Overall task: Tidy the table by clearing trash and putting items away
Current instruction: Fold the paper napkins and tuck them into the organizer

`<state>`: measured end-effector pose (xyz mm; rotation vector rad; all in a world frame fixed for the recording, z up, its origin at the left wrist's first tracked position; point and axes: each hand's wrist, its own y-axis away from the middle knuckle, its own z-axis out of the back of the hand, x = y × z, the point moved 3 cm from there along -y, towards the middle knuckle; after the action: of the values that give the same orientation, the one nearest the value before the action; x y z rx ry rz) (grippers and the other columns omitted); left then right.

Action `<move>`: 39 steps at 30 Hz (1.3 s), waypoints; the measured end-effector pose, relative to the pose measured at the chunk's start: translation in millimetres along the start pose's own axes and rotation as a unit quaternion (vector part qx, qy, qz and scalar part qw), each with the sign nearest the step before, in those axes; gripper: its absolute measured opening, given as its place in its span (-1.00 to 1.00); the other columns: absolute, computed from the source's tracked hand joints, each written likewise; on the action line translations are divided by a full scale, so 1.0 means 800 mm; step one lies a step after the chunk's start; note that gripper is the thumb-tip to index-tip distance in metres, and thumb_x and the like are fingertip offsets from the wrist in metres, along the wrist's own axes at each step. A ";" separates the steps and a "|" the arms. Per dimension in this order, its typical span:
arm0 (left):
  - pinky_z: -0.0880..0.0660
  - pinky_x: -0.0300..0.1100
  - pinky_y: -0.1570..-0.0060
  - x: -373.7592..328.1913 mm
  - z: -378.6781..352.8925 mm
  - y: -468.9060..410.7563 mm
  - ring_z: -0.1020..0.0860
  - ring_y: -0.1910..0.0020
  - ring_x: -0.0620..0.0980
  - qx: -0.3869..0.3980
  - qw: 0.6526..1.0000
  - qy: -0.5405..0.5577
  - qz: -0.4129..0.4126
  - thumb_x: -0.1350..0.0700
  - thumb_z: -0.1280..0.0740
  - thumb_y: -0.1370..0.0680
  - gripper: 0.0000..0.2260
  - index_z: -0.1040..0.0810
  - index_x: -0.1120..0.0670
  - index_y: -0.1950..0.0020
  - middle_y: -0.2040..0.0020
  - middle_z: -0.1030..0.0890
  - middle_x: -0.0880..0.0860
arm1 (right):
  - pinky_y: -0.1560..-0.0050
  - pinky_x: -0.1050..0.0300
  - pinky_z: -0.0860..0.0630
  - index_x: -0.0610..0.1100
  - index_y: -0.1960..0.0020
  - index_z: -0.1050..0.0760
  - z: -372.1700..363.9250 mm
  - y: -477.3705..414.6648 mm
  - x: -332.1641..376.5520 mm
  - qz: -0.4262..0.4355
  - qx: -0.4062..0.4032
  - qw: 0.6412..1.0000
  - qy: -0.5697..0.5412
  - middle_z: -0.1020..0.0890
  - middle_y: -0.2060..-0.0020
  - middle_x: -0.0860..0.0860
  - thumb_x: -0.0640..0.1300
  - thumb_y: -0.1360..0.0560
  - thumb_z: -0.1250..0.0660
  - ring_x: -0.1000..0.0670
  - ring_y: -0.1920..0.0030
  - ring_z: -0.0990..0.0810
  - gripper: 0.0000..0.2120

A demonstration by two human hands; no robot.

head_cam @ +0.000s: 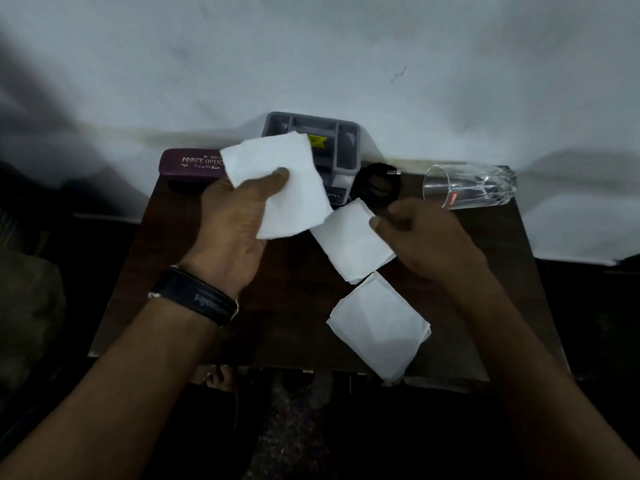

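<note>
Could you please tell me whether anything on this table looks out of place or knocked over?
Yes: the clear drinking glass lies on its side at the dark wooden table's far right corner. A white paper napkin seems to overhang the near edge.

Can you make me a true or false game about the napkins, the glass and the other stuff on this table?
1. The left hand holds a white napkin. True.
2. The glass stands upright. False: it lies on its side.
3. The right hand pinches the edge of a second napkin. True.
4. The glasses case is green. False: it is maroon.
5. The third napkin is crumpled into a ball. False: it lies flat near the front edge of the table.
</note>
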<state>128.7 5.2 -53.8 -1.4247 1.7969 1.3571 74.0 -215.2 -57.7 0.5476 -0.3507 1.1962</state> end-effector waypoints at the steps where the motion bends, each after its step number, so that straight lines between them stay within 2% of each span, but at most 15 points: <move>1: -0.65 -0.18 0.28 -0.004 0.005 -0.002 -0.75 0.17 -0.10 -0.007 1.000 0.001 -0.005 0.33 -0.49 -0.50 -0.80 -0.69 0.06 -0.03 0.10 -0.78 -0.04 | 0.02 0.03 -0.45 -0.23 0.02 -0.54 -0.007 -0.001 -0.004 -0.020 0.024 0.999 0.040 -0.61 0.03 -0.17 0.16 -0.58 -0.37 -0.21 -0.08 -0.59 -0.59; 5: -0.65 -0.17 0.30 -0.006 0.016 -0.007 -0.74 0.22 -0.13 -0.025 1.000 -0.014 -0.002 0.31 -0.48 -0.52 -0.79 -0.67 0.04 -0.06 0.05 -0.75 -0.04 | -0.25 -0.16 -0.47 -0.24 -0.25 -0.47 -0.030 -0.001 0.002 -0.071 0.038 0.992 0.096 -0.41 -0.29 -0.24 0.23 -0.51 -0.42 -0.29 -0.34 -0.41 -0.41; 8: -0.65 -0.16 0.33 -0.004 0.017 -0.009 -0.73 0.26 -0.13 -0.029 0.999 -0.024 0.008 0.29 -0.48 -0.52 -0.82 -0.66 0.02 -0.02 0.13 -0.75 -0.07 | -0.29 -0.22 -0.49 -0.25 -0.24 -0.48 -0.039 -0.009 0.008 -0.061 0.025 0.991 0.113 -0.51 -0.24 -0.21 0.19 -0.50 -0.44 -0.27 -0.31 -0.46 -0.44; 12: -0.68 -0.11 0.30 -0.003 0.020 -0.012 -0.74 0.23 -0.10 -0.032 0.999 -0.029 0.011 0.28 -0.49 -0.51 -0.82 -0.66 0.02 0.01 0.15 -0.75 -0.07 | -0.03 -0.04 -0.59 -0.28 -0.01 -0.57 -0.047 -0.019 0.002 -0.052 0.018 0.997 0.045 -0.66 0.05 -0.15 0.05 -0.47 -0.49 -0.18 -0.01 -0.63 -0.62; 15: -0.69 -0.07 0.26 -0.003 0.022 -0.013 -0.74 0.20 -0.09 -0.030 0.999 -0.031 0.011 0.28 -0.49 -0.51 -0.83 -0.66 0.01 0.02 0.14 -0.76 -0.07 | 0.33 0.13 -0.37 -0.41 0.15 -0.53 -0.052 -0.021 0.000 -0.057 0.011 0.998 -0.035 -0.53 0.32 -0.14 -0.13 -0.46 -0.47 -0.06 0.29 -0.53 -0.69; 16: -0.69 -0.07 0.25 -0.003 0.022 -0.014 -0.74 0.19 -0.08 -0.030 0.999 -0.033 0.012 0.28 -0.49 -0.51 -0.82 -0.66 0.01 0.02 0.13 -0.76 -0.07 | 0.34 0.13 -0.34 -0.41 0.17 -0.53 -0.049 -0.022 0.000 -0.062 0.010 0.996 -0.061 -0.51 0.34 -0.13 -0.16 -0.45 -0.47 -0.04 0.33 -0.51 -0.71; 18: -0.69 -0.08 0.26 -0.002 0.024 -0.015 -0.73 0.17 -0.06 -0.034 0.999 -0.032 0.017 0.27 -0.50 -0.51 -0.83 -0.66 0.01 0.03 0.11 -0.75 -0.04 | 0.33 0.18 -0.46 -0.20 0.22 -0.59 -0.034 -0.023 0.003 -0.075 0.019 0.988 -0.136 -0.60 0.32 0.01 -0.16 -0.46 -0.51 0.06 0.35 -0.57 -0.84; 19: -0.68 -0.09 0.27 -0.001 0.024 -0.016 -0.73 0.16 -0.05 -0.034 0.999 -0.031 0.019 0.27 -0.50 -0.50 -0.83 -0.66 0.01 0.03 0.10 -0.75 -0.04 | 0.34 0.22 -0.55 -0.07 0.20 -0.61 -0.023 -0.020 0.005 -0.083 0.035 0.977 -0.195 -0.66 0.29 0.07 -0.16 -0.46 -0.54 0.12 0.33 -0.64 -0.87; 21: -0.68 -0.10 0.28 0.001 0.023 -0.016 -0.72 0.17 -0.05 -0.034 0.999 -0.031 0.019 0.27 -0.51 -0.50 -0.83 -0.66 0.01 0.05 0.11 -0.75 -0.03 | 0.34 0.25 -0.62 -0.04 0.06 -0.66 0.000 -0.008 0.013 -0.071 0.087 0.931 -0.348 -0.77 0.18 0.07 -0.16 -0.44 -0.56 0.13 0.20 -0.76 -0.88; 24: -0.69 -0.07 0.26 0.012 0.015 -0.010 -0.73 0.17 0.00 -0.030 0.999 -0.034 0.027 0.28 -0.52 -0.48 -0.85 -0.68 0.07 0.02 0.12 -0.77 0.02 | 0.08 0.14 -0.68 -0.16 -0.20 -0.65 0.021 0.012 0.025 -0.005 0.137 0.818 -0.559 -0.75 -0.13 -0.08 -0.17 -0.41 -0.52 -0.07 -0.14 -0.74 -0.63; 27: -0.70 -0.01 0.15 0.029 -0.005 0.006 -0.74 0.06 0.12 0.007 0.997 -0.011 0.071 0.30 -0.48 -0.49 -0.78 -0.69 0.15 -0.13 0.01 -0.78 0.12 | -0.05 0.01 -0.69 -0.22 -0.29 -0.59 0.015 0.022 0.042 0.029 0.145 0.781 -0.607 -0.72 -0.21 -0.13 -0.21 -0.42 -0.49 -0.12 -0.21 -0.71 -0.56; 30: -0.65 0.06 -0.09 0.046 -0.022 0.023 -0.70 -0.13 0.20 0.061 0.988 0.054 0.128 0.27 -0.36 -0.58 -0.72 -0.64 0.20 -0.29 -0.17 -0.72 0.21 | -0.20 -0.13 -0.65 -0.20 -0.32 -0.57 -0.002 0.022 0.055 0.028 0.105 0.812 -0.573 -0.72 -0.20 -0.11 -0.25 -0.43 -0.53 -0.13 -0.22 -0.70 -0.53; 33: -0.54 0.11 -0.32 0.049 -0.031 0.029 -0.63 -0.27 0.23 0.099 0.978 0.098 0.156 0.15 -0.29 -0.64 -0.67 -0.59 0.21 -0.38 -0.28 -0.66 0.24 | -0.11 0.03 -0.69 -0.07 -0.29 -0.57 -0.008 0.020 0.057 0.038 0.002 0.894 -0.447 -0.74 -0.13 0.02 -0.22 -0.41 -0.60 0.02 -0.13 -0.73 -0.52; 37: -0.66 -0.01 -0.12 0.037 -0.036 0.030 -0.72 -0.11 0.13 0.121 0.976 0.119 0.140 0.07 -0.31 -0.59 -0.67 -0.65 0.14 -0.30 -0.17 -0.73 0.16 | -0.01 0.20 -0.68 -0.05 -0.35 -0.52 -0.014 0.019 0.054 0.019 -0.051 0.893 -0.447 -0.73 -0.11 0.07 -0.19 -0.39 -0.63 0.12 -0.06 -0.73 -0.42; 39: -0.64 0.01 -0.15 0.033 -0.038 0.030 -0.70 -0.15 0.12 0.122 0.973 0.140 0.135 -0.01 -0.24 -0.66 -0.65 -0.64 0.13 -0.32 -0.19 -0.73 0.14 | 0.05 0.28 -0.65 -0.05 -0.35 -0.52 -0.015 0.018 0.054 0.005 -0.065 0.890 -0.451 -0.72 -0.08 0.11 -0.20 -0.39 -0.62 0.18 -0.03 -0.72 -0.42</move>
<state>104.0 -34.5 -54.0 -1.3252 2.3224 1.0452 74.5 -171.2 -41.7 0.9696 -1.2171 0.8495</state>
